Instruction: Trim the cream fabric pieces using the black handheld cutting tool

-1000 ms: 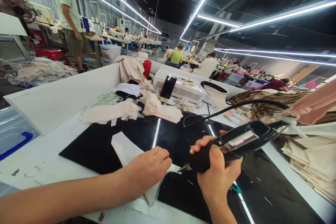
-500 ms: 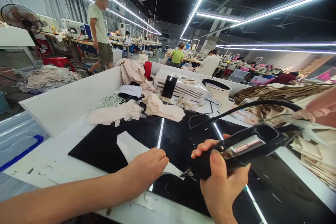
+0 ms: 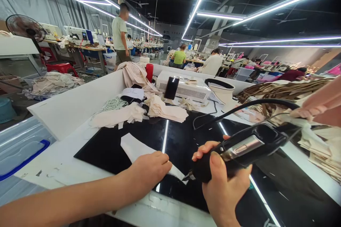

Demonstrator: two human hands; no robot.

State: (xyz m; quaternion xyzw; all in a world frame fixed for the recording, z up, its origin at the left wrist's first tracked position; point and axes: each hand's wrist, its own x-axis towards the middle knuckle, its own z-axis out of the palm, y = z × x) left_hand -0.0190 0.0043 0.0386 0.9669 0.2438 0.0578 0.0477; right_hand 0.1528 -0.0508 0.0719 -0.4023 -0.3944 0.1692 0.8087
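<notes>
My left hand (image 3: 149, 172) lies over a white curved fabric piece (image 3: 133, 147), fingers curled together and pressing it against the glossy black board (image 3: 102, 152). The fabric's narrow end sticks out to the right of my fingers. My right hand (image 3: 223, 188) is wrapped around a black corded electric hand tool (image 3: 243, 149) with a silver panel, the thumb along its side. The tool's pointed metal tip (image 3: 188, 176) touches or nearly touches the narrow end of the fabric; I cannot tell which.
Behind the board lie stacked cream fabric pieces (image 3: 169, 110), pale green cord (image 3: 114, 103), a phone (image 3: 172, 88) and a white vented machine (image 3: 189, 87). Fabric stacks (image 3: 323, 152) stand at the right. A cable (image 3: 255, 102) arches above the tool. A person (image 3: 120, 35) walks beyond the table.
The view has shifted slightly. Both hands keep their hold, and the tool tip stays by the fabric's narrow end. In the background, the walking person has moved to the right.
</notes>
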